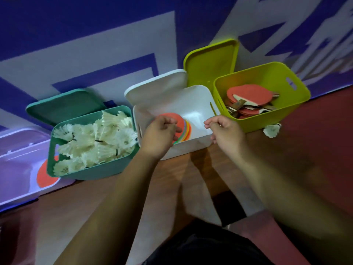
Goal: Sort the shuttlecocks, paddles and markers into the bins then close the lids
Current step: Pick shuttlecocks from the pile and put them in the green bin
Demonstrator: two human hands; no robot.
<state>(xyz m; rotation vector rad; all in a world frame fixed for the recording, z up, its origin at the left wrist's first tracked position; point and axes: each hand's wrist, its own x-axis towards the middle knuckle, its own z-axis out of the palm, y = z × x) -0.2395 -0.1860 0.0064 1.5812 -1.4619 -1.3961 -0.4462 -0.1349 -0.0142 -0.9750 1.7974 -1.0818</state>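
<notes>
Covering half the markers [185, 127], the left hand [159, 135] shows no clear grasp; right hand [224, 132] curls empty over white bin [191, 148]; shuttlecock [271, 131] beside lime bin [267, 118].

Head cam looks fwd+down, close over white bin [191, 148].

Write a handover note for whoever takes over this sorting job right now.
Left hand: curled over the markers in the white bin, grip unclear.
Right hand: curled at that bin's near rim, grip unclear.
Done: shuttlecocks in the teal bin, paddles in the lime bin.
Left: stray shuttlecock on the floor by the lime bin, orange marker beside the teal bin, all three lids open.
</notes>
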